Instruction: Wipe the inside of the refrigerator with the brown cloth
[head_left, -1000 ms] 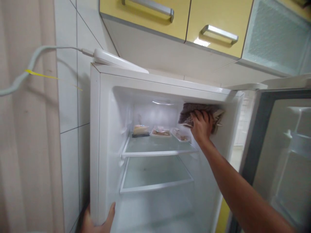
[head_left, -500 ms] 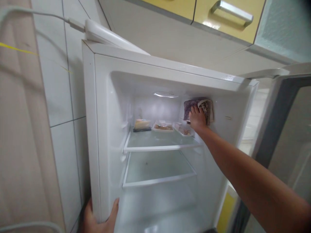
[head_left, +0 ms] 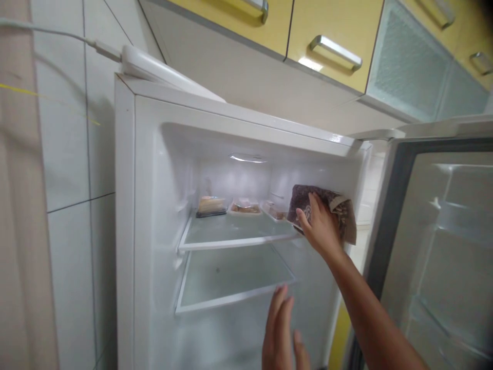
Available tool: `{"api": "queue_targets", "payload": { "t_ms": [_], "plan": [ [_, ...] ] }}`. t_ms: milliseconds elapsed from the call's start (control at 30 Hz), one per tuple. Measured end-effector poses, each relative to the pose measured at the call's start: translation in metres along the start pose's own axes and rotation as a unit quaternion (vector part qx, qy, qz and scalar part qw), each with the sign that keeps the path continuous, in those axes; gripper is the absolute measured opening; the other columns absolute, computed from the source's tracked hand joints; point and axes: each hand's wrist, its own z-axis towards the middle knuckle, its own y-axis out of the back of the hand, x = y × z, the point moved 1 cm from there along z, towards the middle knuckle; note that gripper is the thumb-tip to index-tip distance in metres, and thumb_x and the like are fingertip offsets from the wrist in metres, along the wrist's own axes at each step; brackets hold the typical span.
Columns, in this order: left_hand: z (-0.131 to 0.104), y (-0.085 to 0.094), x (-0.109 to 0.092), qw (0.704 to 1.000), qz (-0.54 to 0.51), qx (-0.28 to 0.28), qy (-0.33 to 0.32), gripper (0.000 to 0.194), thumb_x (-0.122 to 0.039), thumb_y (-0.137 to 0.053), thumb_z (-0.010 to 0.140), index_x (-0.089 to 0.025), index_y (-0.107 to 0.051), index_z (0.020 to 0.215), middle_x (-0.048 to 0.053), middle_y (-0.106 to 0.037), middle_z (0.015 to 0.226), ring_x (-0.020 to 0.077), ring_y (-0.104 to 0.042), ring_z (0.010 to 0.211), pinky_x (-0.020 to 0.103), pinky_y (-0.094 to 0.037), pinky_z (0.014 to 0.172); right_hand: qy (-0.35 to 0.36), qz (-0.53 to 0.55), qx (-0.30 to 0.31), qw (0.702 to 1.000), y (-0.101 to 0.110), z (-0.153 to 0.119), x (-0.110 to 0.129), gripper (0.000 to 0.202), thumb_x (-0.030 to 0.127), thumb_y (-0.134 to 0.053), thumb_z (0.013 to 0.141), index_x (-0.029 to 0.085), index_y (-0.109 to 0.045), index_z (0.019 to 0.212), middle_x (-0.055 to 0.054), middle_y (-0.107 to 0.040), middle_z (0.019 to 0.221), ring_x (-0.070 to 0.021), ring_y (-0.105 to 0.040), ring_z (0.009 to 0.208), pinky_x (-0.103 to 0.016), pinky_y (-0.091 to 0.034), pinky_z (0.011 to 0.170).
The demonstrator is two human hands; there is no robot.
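Observation:
A white fridge [head_left: 127,216] stands with its door swung wide to the right. My right hand [head_left: 321,228] presses a brown patterned cloth [head_left: 339,208] flat against the inner right wall, level with the upper glass shelf [head_left: 231,234]. My left hand [head_left: 281,331] hovers open in front of the lower glass shelf [head_left: 231,280], fingers up, touching nothing. At the back of the upper shelf sit a dark-based box [head_left: 210,205] and two food trays [head_left: 244,207].
The fridge door [head_left: 435,246] with its racks fills the right side. Yellow wall cabinets [head_left: 331,31] with metal handles hang above. A white device [head_left: 162,72] with a cable lies on the fridge top. Tiled wall [head_left: 73,154] and a curtain are at the left.
My left hand has let go of the fridge's left edge and risen in front of the lower shelf. My right hand has slid the cloth down the right wall and toward the front.

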Motion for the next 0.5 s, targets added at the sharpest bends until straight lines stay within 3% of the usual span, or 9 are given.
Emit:
{"api": "queue_targets", "payload": {
  "t_ms": [67, 133, 233, 367, 433, 500],
  "plan": [
    [0.064, -0.032, -0.027, 0.995, -0.018, 0.089, -0.038, 0.059, -0.017, -0.036, 0.092, -0.027, -0.034, 0.150, 0.007, -0.041, 0.158, 0.0208, -0.038, 0.146, 0.040, -0.041, 0.119, -0.012, 0.112, -0.010, 0.994, 0.008, 0.004, -0.004, 0.072, 0.056, -0.036, 0.096, 0.009, -0.034, 0.150, -0.016, -0.034, 0.156, -0.0284, -0.033, 0.144, -0.048, -0.030, 0.121],
    [0.126, -0.062, -0.044, 0.990, -0.039, 0.119, -0.065, 0.062, -0.018, -0.038, 0.092, -0.020, -0.028, 0.153, 0.011, -0.033, 0.162, 0.0227, -0.029, 0.150, 0.042, -0.031, 0.125, -0.055, 0.217, -0.016, 0.974, 0.017, 0.007, -0.007, 0.073, 0.060, -0.040, 0.094, 0.010, -0.039, 0.148, -0.016, -0.038, 0.154, -0.0274, -0.035, 0.143, -0.049, -0.029, 0.121],
    [0.187, -0.108, -0.045, 0.979, -0.041, 0.172, -0.100, 0.065, -0.029, -0.046, 0.091, -0.015, -0.028, 0.152, 0.018, -0.033, 0.160, 0.0307, -0.019, 0.153, 0.053, -0.022, 0.126, -0.105, 0.309, -0.046, 0.944, 0.034, -0.001, -0.012, 0.062, 0.057, -0.044, 0.094, 0.015, -0.050, 0.139, -0.014, -0.054, 0.141, -0.0263, -0.050, 0.132, -0.049, -0.038, 0.116],
    [0.204, -0.150, -0.023, 0.986, -0.058, 0.155, -0.016, 0.068, -0.038, -0.044, 0.092, -0.017, -0.023, 0.153, 0.019, -0.023, 0.164, 0.0309, -0.012, 0.155, 0.054, -0.023, 0.124, -0.023, 0.202, -0.171, 0.964, 0.052, -0.036, -0.016, 0.042, 0.039, -0.046, 0.095, 0.017, -0.056, 0.129, -0.014, -0.056, 0.137, -0.0256, -0.052, 0.129, -0.049, -0.043, 0.112],
    [0.201, -0.158, -0.019, 0.987, -0.064, 0.150, 0.014, 0.076, -0.045, -0.048, 0.090, -0.016, -0.019, 0.155, 0.020, -0.011, 0.166, 0.0312, -0.007, 0.155, 0.052, -0.021, 0.124, 0.018, 0.134, -0.191, 0.972, 0.052, -0.056, -0.016, 0.040, 0.031, -0.046, 0.095, 0.017, -0.055, 0.131, -0.014, -0.051, 0.141, -0.0265, -0.046, 0.135, -0.051, -0.041, 0.113],
    [0.201, -0.161, -0.020, 0.986, -0.062, 0.151, 0.030, 0.088, -0.050, -0.056, 0.086, -0.015, -0.016, 0.155, 0.022, -0.003, 0.167, 0.0330, -0.003, 0.155, 0.051, -0.018, 0.125, 0.013, 0.101, -0.186, 0.977, 0.046, -0.075, -0.016, 0.044, 0.029, -0.045, 0.094, 0.017, -0.049, 0.136, -0.016, -0.044, 0.147, -0.0289, -0.041, 0.138, -0.055, -0.040, 0.114]
  ]
}}
